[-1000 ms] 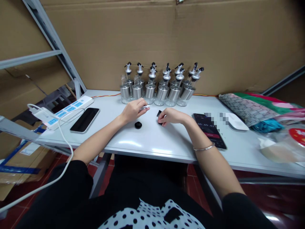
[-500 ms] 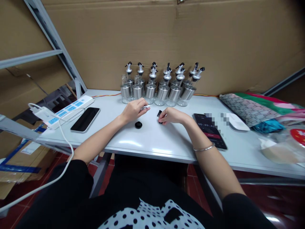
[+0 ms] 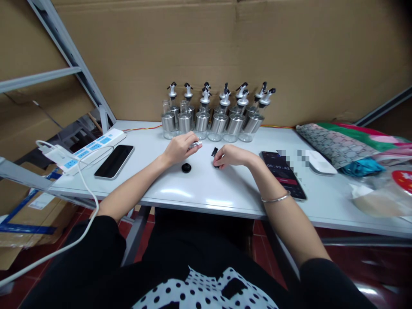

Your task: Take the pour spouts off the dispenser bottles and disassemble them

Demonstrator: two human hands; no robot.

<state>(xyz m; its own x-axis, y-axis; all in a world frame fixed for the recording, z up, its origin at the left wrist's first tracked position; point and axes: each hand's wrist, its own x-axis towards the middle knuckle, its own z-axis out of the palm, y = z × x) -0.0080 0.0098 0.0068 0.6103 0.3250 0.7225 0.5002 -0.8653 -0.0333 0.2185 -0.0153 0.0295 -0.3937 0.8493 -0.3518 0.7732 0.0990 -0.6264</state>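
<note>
My left hand (image 3: pixel 182 147) is closed around a small silver pourer part (image 3: pixel 195 144), mostly hidden by the fingers. My right hand (image 3: pixel 227 157) rests low over the table, its fingertips pinched on a small black piece (image 3: pixel 216 166) of which only a bit shows. Just beyond those fingers lies a black lever-like piece (image 3: pixel 214 151). A round black stopper (image 3: pixel 186 168) sits on the table below my left hand. Behind both hands stand several glass bottles with steel sleeves (image 3: pixel 201 122); most carry silver pourers with black levers (image 3: pixel 205 97), while two in front at the left have bare necks.
A white power strip (image 3: pixel 96 148) with a cable and a dark phone (image 3: pixel 114 162) lie at the left. To the right are a phone with a running timer (image 3: pixel 283 174), a white device (image 3: pixel 322 163), patterned bags (image 3: pixel 341 146) and a tape roll (image 3: pixel 383 199). Cardboard (image 3: pixel 206 43) stands behind.
The view has shifted very slightly. Both hands stay almost where they were, and the pieces on the table have not visibly moved.
</note>
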